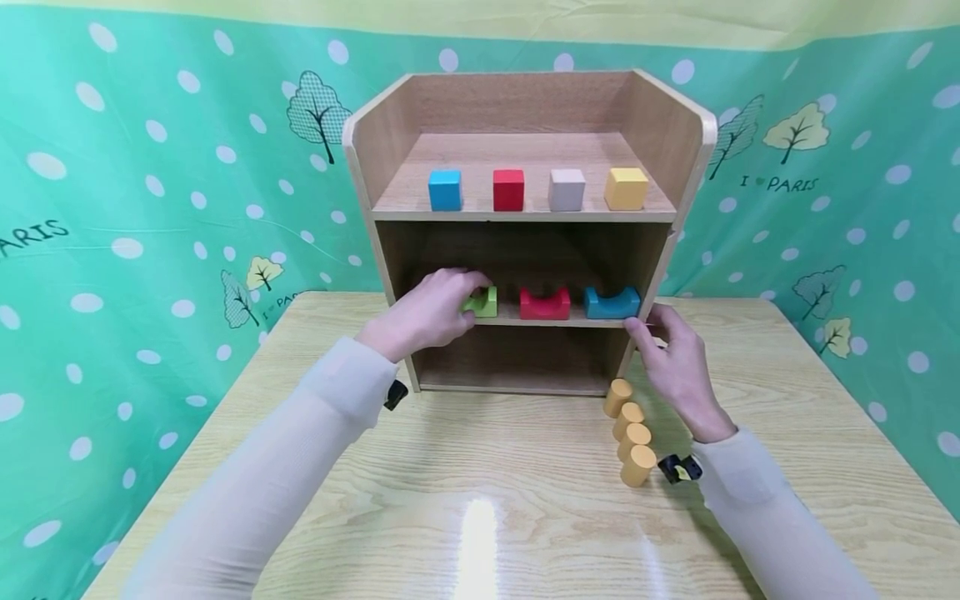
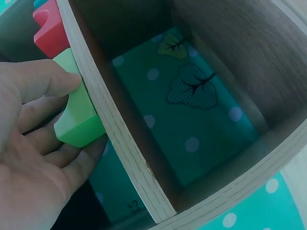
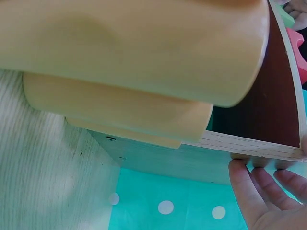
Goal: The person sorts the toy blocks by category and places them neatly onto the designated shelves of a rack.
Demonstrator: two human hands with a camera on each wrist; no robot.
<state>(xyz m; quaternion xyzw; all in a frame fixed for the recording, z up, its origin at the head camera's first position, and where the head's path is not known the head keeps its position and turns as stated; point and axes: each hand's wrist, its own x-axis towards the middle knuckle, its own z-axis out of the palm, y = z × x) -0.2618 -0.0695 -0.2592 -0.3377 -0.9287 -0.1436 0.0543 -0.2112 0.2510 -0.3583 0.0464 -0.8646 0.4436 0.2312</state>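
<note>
A green block with a curved notch point(image 1: 486, 302) sits at the left of the middle board of a wooden shelf point(image 1: 525, 217). My left hand point(image 1: 435, 307) pinches it; the left wrist view shows the thumb on top of the green block point(image 2: 79, 115) and fingers curled beneath. Along the same board stand a red notched block point(image 1: 545, 305) and a blue notched block point(image 1: 612, 304). My right hand point(image 1: 678, 362) holds the shelf's right side panel, thumb at the front edge beside the blue block, fingertips point(image 3: 237, 167) against the outer face.
Blue point(image 1: 446, 192), red point(image 1: 508, 191), grey point(image 1: 566, 191) and yellow point(image 1: 626, 189) cubes line the top board. On the table point(image 1: 390, 500), several light wooden cylinders point(image 1: 637, 465) stand in a row before the shelf's right corner, close to the right wrist. A dotted green cloth point(image 1: 187, 167) hangs behind.
</note>
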